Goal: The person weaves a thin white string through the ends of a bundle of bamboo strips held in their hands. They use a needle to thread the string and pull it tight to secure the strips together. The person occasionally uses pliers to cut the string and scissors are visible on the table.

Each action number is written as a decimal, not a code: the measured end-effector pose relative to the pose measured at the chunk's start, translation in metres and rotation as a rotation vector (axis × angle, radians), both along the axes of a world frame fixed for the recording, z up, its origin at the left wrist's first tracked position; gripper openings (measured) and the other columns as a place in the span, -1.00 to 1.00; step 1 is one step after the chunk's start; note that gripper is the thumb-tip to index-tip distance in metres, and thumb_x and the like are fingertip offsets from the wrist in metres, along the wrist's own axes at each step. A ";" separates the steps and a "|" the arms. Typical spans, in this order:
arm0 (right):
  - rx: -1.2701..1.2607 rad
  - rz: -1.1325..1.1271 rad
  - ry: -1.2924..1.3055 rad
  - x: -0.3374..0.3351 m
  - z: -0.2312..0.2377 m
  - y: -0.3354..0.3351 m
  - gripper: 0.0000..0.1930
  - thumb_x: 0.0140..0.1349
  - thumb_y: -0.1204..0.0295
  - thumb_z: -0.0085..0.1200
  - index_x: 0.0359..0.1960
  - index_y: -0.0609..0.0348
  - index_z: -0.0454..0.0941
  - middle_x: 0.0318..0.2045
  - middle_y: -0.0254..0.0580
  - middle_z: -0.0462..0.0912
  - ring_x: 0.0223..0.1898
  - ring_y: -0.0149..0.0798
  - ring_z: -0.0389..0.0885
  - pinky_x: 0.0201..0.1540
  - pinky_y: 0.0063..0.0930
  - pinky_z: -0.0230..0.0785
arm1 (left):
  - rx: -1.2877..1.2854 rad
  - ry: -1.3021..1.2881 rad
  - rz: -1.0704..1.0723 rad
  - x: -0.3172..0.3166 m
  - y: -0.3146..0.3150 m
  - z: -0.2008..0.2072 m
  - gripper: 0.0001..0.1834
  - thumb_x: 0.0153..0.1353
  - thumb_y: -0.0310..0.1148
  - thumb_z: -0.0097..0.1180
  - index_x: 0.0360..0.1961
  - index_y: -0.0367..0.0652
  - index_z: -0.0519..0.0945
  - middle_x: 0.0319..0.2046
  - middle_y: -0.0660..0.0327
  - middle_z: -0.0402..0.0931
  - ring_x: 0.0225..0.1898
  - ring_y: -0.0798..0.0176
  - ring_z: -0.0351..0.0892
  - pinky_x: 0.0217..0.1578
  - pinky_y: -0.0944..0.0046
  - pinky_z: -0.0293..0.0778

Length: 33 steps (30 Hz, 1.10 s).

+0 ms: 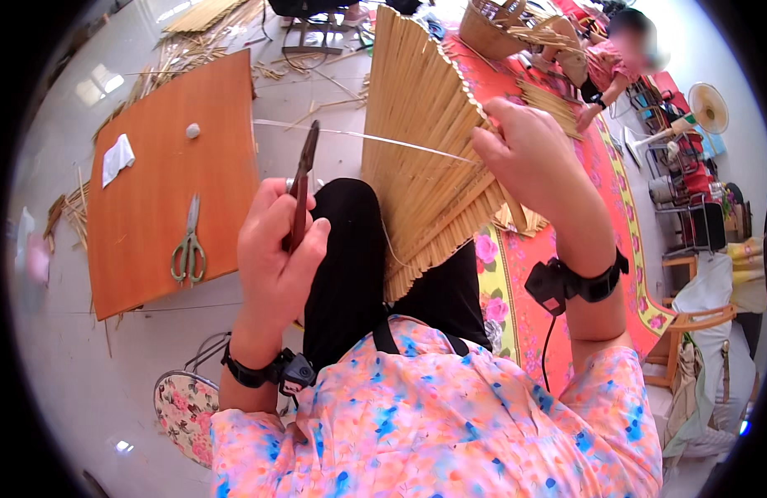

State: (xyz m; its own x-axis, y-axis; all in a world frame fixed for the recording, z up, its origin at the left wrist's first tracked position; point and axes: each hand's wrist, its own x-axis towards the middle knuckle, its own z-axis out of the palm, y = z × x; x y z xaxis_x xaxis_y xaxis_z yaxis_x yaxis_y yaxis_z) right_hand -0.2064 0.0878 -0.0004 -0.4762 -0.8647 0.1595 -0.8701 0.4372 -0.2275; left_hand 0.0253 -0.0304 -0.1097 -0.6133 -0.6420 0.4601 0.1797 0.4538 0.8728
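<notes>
A fan-shaped panel of pale yellow straw stalks (425, 108) rests across my lap, its wide part pointing away from me. My right hand (524, 149) is closed in a pinch at the panel's right edge. My left hand (279, 241) grips a pair of pliers (304, 166) with reddish-brown handles and dark jaws, pointing upward. A thin white strip (375, 138) stretches from near my right fingers, across the stalks, past the plier jaws, to a loose end at the left. Whether the jaws bite the strip I cannot tell.
Left is an orange-brown board (151, 207) with green-handled scissors (189, 249), a white cloth (117, 159) and a small white ball (193, 131). Loose stalks litter the floor. Right lie a red floral mat (558, 324), a basket (491, 29), a fan (705, 108) and another person (607, 66).
</notes>
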 end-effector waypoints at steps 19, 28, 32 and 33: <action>0.005 0.567 -0.012 -0.006 -0.008 -0.002 -0.59 0.12 0.55 0.11 0.07 0.07 0.54 -0.15 -0.13 0.65 0.33 -0.02 0.29 0.30 -0.08 0.11 | 0.556 -0.325 -0.179 0.027 -0.079 -0.088 -0.79 0.17 -0.45 0.08 -0.17 -0.28 0.56 -0.51 0.40 0.43 -0.46 0.56 0.35 -0.44 0.48 0.29; -0.283 0.459 -0.024 -0.001 -0.012 0.000 -0.60 0.17 0.46 0.02 0.09 0.19 0.48 0.11 0.09 0.45 0.09 0.11 0.47 0.12 -0.16 0.34 | -0.362 -1.044 0.676 0.075 -0.143 -0.251 -0.70 0.14 -0.19 0.24 -0.28 -0.17 0.49 -0.20 0.01 0.39 -0.17 -0.09 0.48 -0.19 -0.04 0.47; -0.249 0.263 -0.025 0.001 -0.013 0.004 -0.49 0.15 0.29 0.13 0.12 0.25 0.45 0.03 0.13 0.50 -0.03 0.08 0.54 0.05 -0.18 0.38 | -0.425 -1.109 0.762 0.074 -0.144 -0.255 -0.61 0.11 -0.16 0.27 -0.14 -0.14 0.47 -0.15 0.03 0.41 -0.05 -0.08 0.43 -0.18 -0.04 0.45; -0.209 0.229 -0.073 0.001 -0.010 0.006 -0.47 0.15 0.24 0.15 0.12 0.27 0.45 0.00 0.13 0.52 -0.07 0.06 0.56 0.03 -0.19 0.39 | -0.484 -1.113 0.801 0.070 -0.141 -0.247 -0.60 0.12 -0.18 0.26 -0.11 -0.15 0.46 -0.12 0.02 0.42 -0.03 -0.08 0.42 -0.15 -0.04 0.45</action>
